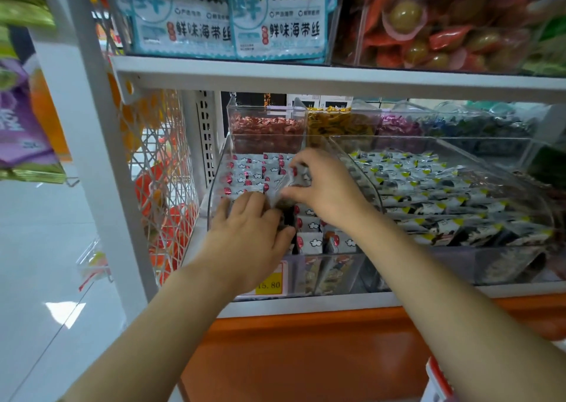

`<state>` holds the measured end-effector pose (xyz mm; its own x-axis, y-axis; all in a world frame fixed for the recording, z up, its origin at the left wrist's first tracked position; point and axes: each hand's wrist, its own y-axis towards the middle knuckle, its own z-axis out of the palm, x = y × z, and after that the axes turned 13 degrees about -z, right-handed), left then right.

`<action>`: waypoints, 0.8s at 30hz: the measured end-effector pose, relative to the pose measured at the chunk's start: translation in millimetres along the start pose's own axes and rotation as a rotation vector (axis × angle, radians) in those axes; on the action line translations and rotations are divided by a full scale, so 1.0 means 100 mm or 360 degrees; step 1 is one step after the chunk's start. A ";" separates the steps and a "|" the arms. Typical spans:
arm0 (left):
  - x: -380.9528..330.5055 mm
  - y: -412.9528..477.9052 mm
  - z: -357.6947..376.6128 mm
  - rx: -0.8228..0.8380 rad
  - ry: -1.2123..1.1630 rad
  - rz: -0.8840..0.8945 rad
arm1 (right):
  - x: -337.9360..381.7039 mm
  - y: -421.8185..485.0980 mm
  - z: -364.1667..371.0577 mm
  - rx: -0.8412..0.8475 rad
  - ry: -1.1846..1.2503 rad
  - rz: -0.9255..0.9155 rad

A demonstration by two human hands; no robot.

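Now, right hand (324,187) tight on packet (298,175), left hand (248,230) flat on rows (245,176).

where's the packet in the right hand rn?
Head view, centre: the packet is pinched by the right hand over the left clear bin, just above and to the right of the left hand.
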<state>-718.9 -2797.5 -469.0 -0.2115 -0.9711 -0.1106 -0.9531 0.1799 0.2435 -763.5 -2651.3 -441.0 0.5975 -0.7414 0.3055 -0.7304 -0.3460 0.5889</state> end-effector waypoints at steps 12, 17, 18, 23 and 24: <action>0.17 -0.06 -0.10 -0.0121 0.0294 -0.0042 | -0.08 0.19 0.20 0.0798 -0.0449 -0.0118; 0.19 -0.05 -0.08 -0.0097 0.0256 -0.0049 | -0.10 0.28 0.13 0.0721 -0.0338 -0.0129; 0.19 -0.05 -0.08 -0.0097 0.0247 -0.0049 | -0.12 0.30 0.12 0.0642 -0.0260 -0.0109; 0.20 -0.06 -0.09 -0.0061 0.0207 -0.0062 | -0.22 0.42 0.10 0.0370 -0.0210 -0.0090; 0.20 -0.06 -0.09 -0.0055 0.0197 -0.0065 | -0.24 0.44 0.13 0.0388 -0.0268 -0.0105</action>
<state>-715.6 -2819.5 -463.9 -0.1425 -0.9898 -0.0020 -0.9518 0.1365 0.2746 -814.4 -2656.4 -431.5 0.5976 -0.7908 0.1321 -0.7621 -0.5091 0.4001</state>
